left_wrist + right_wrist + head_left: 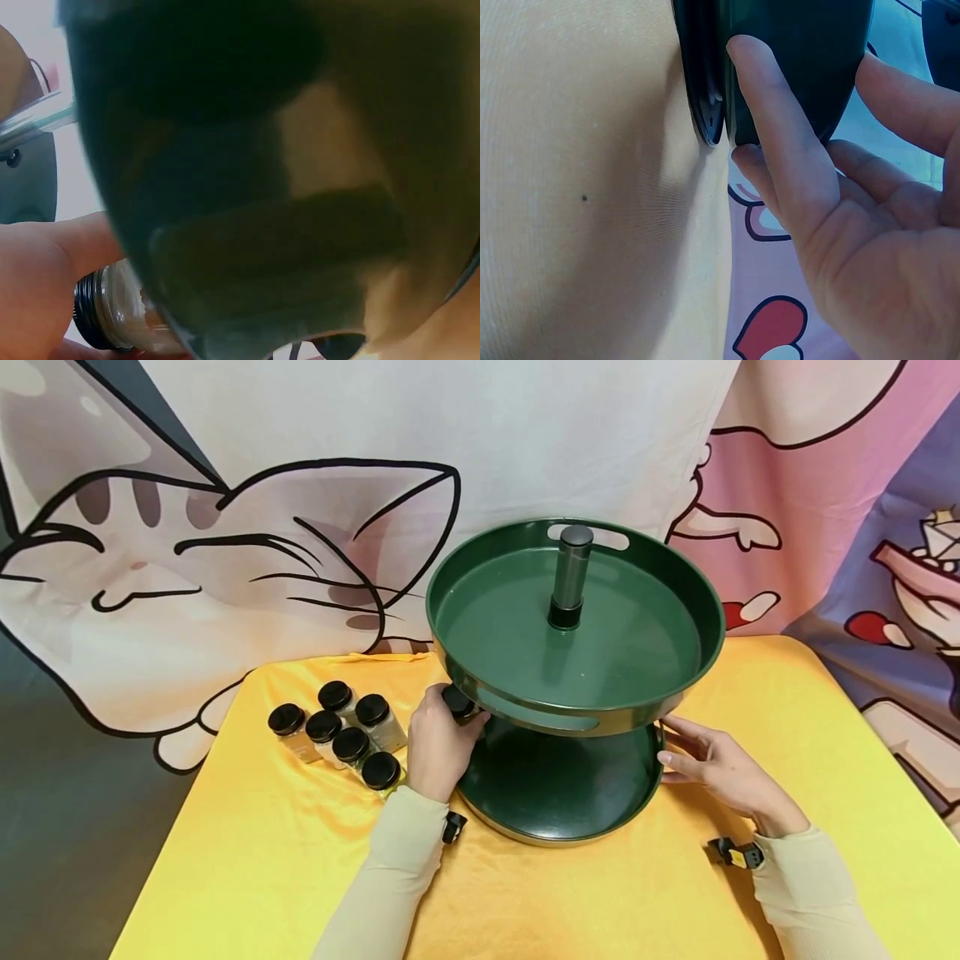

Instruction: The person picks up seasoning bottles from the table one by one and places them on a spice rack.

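A two-tier dark green round tray stand stands on the yellow cloth, its post rising through the upper tray. At the left side of the lower tray, my left hand grips a spice jar with a black lid. In the left wrist view the jar is clear and lies sideways relative to the camera, partly hidden by the tray wall. My right hand rests its fingers against the lower tray's right side. Those fingers look mostly straight in the right wrist view.
Several black-lidded spice jars stand grouped on the yellow cloth left of the stand. A printed cat curtain hangs behind the table. The upper tray overhangs the left hand's jar.
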{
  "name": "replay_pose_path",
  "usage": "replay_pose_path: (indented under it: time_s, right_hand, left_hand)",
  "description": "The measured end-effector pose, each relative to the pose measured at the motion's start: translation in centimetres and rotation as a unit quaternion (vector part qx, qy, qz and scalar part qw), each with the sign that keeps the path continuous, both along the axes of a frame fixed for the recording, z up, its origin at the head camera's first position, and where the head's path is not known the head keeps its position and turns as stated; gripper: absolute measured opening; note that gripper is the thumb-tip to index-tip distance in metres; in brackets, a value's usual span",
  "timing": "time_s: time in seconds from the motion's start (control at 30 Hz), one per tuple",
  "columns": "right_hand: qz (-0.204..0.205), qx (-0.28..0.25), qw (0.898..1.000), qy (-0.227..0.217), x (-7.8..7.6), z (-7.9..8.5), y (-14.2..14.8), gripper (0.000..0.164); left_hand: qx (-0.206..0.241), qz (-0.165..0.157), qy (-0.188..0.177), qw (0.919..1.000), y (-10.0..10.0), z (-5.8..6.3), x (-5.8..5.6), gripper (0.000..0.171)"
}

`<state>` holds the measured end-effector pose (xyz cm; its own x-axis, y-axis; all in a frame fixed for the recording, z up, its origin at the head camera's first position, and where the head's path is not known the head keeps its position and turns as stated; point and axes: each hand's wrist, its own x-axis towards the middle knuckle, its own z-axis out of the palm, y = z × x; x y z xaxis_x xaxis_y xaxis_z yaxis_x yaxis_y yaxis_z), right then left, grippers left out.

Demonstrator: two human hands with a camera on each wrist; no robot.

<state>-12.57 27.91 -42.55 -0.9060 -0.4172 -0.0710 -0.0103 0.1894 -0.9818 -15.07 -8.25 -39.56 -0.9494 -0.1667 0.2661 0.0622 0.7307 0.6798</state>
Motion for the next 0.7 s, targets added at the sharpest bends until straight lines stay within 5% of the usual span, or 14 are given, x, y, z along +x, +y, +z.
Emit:
replay_pose_path:
  time_s: [0.7]
  right_hand:
    - [-0.002,0.008,1.000,-0.001,0.13,0.08,-0.02,0.065]
  left_hand:
    - [-0.023,0.007,0.000,0.9997,0.24,-0.18,-0.19,0.060]
